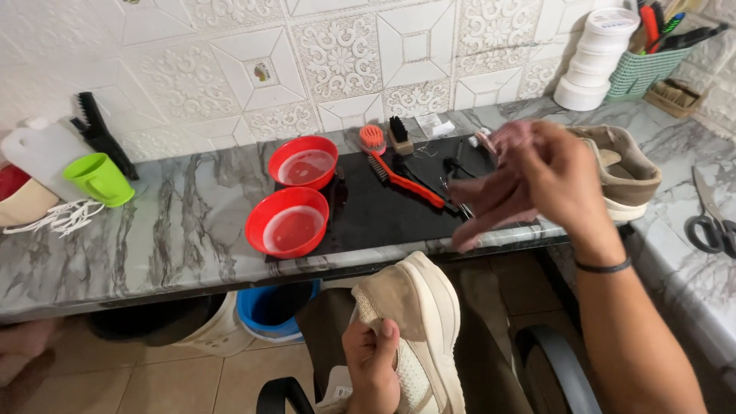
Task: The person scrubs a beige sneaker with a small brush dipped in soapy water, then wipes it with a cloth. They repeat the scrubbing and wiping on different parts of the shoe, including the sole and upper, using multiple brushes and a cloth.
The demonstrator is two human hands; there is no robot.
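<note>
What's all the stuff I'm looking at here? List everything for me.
bowls: 2, red, left edge of black mat
black mat: 1, on marble counter
brushes: several, orange and black, on mat
green cup: 1, counter left
white laces: a bundle, beside cup
second shoe: 1, tan, counter right
scissors: 1, black-handled, far right
blue bucket: 1, under counter
beige sneaker: 1, held below counter
left hand: grips sneaker
right hand: open, blurred, above mat

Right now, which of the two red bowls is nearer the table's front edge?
The lower red bowl, at the black mat's front-left corner; the other red bowl sits behind it, closer to the wall.
</note>
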